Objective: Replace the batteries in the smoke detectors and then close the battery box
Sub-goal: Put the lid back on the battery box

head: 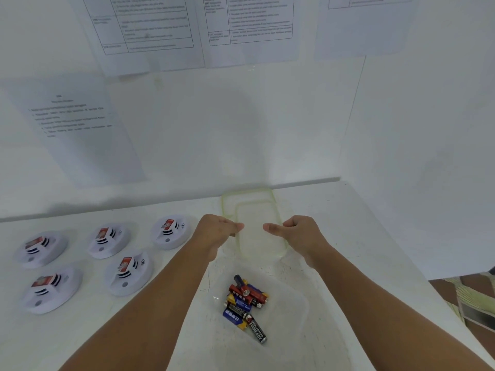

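Several white round smoke detectors lie on the white table at the left, each with a red-and-white battery showing in its back. A clear battery box stands open near me with several loose batteries inside. Beyond it a clear lid with a green rim is held tilted above the table. My left hand grips its left edge and my right hand grips its right edge. A second green-rimmed lid lies behind it.
The table meets a white wall at the back, with printed sheets taped to it. The table's right edge drops to a patterned floor.
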The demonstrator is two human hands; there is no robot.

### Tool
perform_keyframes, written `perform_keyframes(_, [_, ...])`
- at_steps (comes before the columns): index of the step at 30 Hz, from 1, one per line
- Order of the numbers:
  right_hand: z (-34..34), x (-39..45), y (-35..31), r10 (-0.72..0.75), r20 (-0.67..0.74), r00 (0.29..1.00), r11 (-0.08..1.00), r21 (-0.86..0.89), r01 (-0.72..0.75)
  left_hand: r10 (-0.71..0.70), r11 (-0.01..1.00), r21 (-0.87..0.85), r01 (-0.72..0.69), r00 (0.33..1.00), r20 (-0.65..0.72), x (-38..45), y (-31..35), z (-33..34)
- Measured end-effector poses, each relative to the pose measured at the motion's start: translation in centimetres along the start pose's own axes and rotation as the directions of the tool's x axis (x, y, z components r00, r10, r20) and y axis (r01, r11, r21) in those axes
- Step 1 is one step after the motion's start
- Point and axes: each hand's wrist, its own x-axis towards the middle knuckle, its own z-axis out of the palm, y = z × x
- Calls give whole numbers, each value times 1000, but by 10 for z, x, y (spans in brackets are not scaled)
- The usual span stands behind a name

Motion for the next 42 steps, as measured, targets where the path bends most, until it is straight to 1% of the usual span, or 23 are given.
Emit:
perform_keyframes(3, [1,0,2,-23,-10,1000,998,-51,22,41,998,53,-41,999,14,-2,1,-3])
perform_keyframes(6, [2,2,5,-43,-7,999,993,-114,42,31,990,137,-41,997,77,-3,0,-12])
perform_keyframes(8, [-1,8,3,-41,57,998,991,-123,48,43,982,183,-54,997,63,0,-2,-17])
perform_keyframes(11, [-9,16,-13,6,201,980,989,-144,24,116,965,238,-109,993,-18,4,2,-24])
perform_keyframes(13, [-12,21,-24,21,272,962,985,-172,27,142,951,278,-136,990,-3,10,3,-28])
perform_keyframes(15, [-10,29,-29,-8,293,956,979,-191,66,101,958,263,-111,994,51,13,3,-31])
perform_keyframes(16, [-8,32,-29,-28,281,959,977,-194,86,66,970,228,-80,995,70,13,2,-32])
perform_keyframes(18, [-4,36,-25,-85,204,975,972,-200,127,28,988,149,-38,997,69,17,-3,-31])
perform_keyframes(21, [-2,30,-16,-155,30,987,969,-192,158,44,998,45,-44,999,10,14,-11,-28])
perform_keyframes(23, [-4,27,-5,-136,-47,990,979,-160,127,47,999,22,-46,998,-35,9,-16,-25])
perform_keyframes(25, [-6,28,7,-85,-46,995,988,-129,79,53,999,14,-52,997,-56,3,-16,-22])
perform_keyframes(28, [-6,28,14,-71,-26,997,992,-104,68,69,997,47,-66,996,-57,0,-16,-21])
perform_keyframes(33, [-9,23,7,-50,-5,999,994,-102,49,52,993,108,-50,998,-21,-2,-14,-24])
perform_keyframes(36, [-11,24,4,-58,22,998,988,-139,61,32,991,131,-32,999,3,0,-11,-26])
perform_keyframes(38, [-14,24,-1,-57,40,998,983,-173,63,7,984,180,-11,1000,22,3,-6,-31])
perform_keyframes(40, [-19,28,-8,-42,41,998,982,-183,49,8,975,222,-13,1000,21,7,-1,-38])
perform_keyframes(42, [-26,39,-14,-36,25,999,988,-149,40,33,978,206,-30,999,-14,15,3,-44])
